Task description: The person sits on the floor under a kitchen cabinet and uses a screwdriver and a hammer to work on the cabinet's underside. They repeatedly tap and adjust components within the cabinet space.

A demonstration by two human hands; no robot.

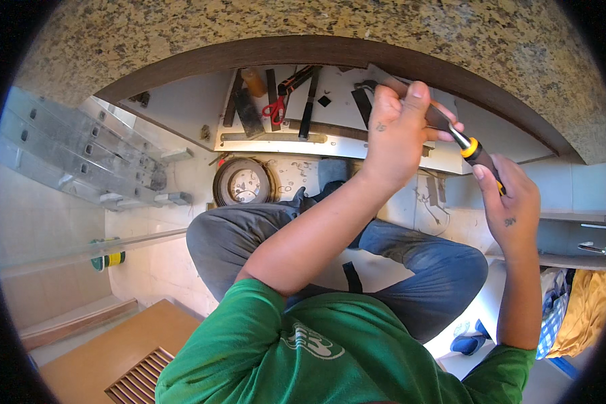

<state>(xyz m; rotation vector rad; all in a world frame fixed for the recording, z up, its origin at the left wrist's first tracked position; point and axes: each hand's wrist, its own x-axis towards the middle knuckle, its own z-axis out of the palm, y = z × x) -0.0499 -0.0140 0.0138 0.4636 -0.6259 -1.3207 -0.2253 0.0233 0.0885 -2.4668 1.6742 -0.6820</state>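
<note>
My right hand grips the black and yellow handle of a chisel, right of the middle. From its bright metal neck, a flat brownish blade runs up and left. My left hand is closed around that blade, with fingertips showing beside the neck. A flat brownish end shows past my left hand, by the dark wooden edge under the countertop. It lines up with the blade, but my left hand hides the join. Below lies a hammer, its handle partly out of sight.
On the white cabinet panel lie red-handled scissors, a black-handled tool, an amber bottle and dark strips. A brown coil rests on the floor by my legs. The speckled countertop overhangs ahead; a ladder stands left.
</note>
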